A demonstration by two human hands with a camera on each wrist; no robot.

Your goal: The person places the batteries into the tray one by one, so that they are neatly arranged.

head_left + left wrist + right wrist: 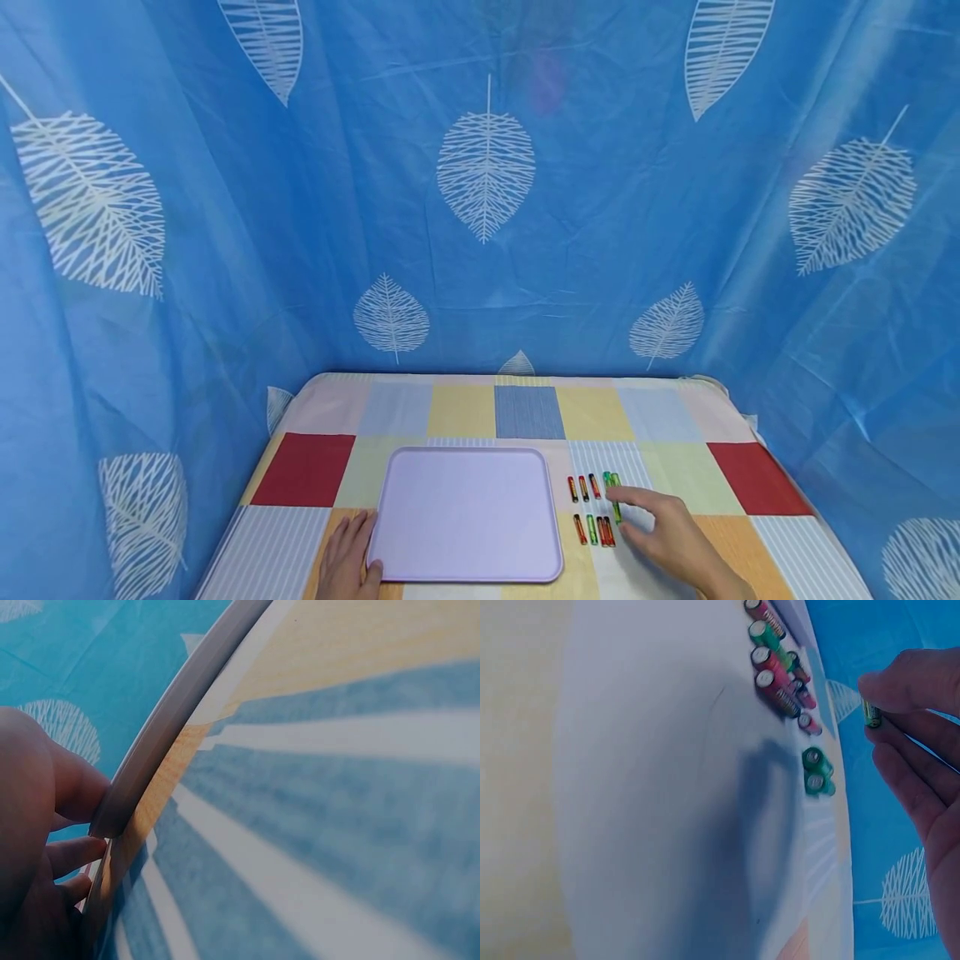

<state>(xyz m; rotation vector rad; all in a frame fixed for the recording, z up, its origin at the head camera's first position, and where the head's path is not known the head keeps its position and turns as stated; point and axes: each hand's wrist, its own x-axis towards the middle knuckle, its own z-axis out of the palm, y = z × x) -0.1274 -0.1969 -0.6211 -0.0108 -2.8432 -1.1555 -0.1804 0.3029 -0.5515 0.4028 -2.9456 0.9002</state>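
Note:
My left hand (347, 557) rests beside the front left corner of a pale lilac tray (465, 515), with its fingers extended on the cloth and its thumb against the tray's edge. In the left wrist view, the thumb and fingers touch the end of the tray rim (165, 724). To the tray's right, my right hand (678, 537) pinches a small green battery (872, 714) between thumb and fingers, above the cloth. Near it lie two rows of small batteries: red-and-black ones (583, 488), a green pair (815, 782) at the far row's right end, and another green one (592, 529) in the near row.
A patchwork cloth (525, 412) covers the table. Blue curtains (585, 250) with white leaf prints stand behind it and at both sides.

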